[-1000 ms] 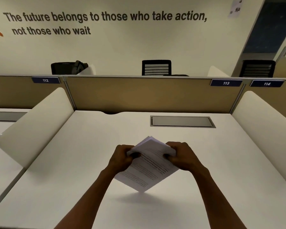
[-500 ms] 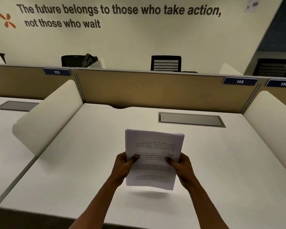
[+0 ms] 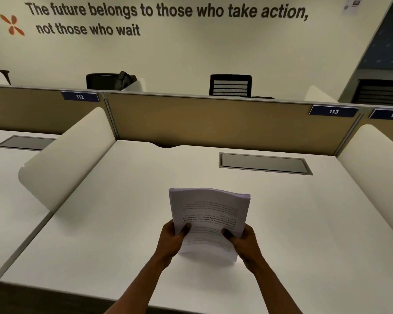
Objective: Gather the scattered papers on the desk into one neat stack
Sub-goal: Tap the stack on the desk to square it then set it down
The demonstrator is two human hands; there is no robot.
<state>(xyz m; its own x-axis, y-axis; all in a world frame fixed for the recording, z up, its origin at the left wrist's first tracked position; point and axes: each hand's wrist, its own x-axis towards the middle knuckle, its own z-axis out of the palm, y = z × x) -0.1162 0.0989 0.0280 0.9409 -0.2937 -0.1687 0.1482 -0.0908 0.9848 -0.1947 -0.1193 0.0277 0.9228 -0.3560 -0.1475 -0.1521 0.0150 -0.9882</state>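
Holding all papers [image 3: 208, 219] as one bundle above the desk [image 3: 123, 223], we clamp the left hand [image 3: 171, 240] and right hand [image 3: 244, 240] on its sides; no loose sheet seems left; squaring and laying down remain.

Print on papers [image 3: 210, 214] blurred, unreadable
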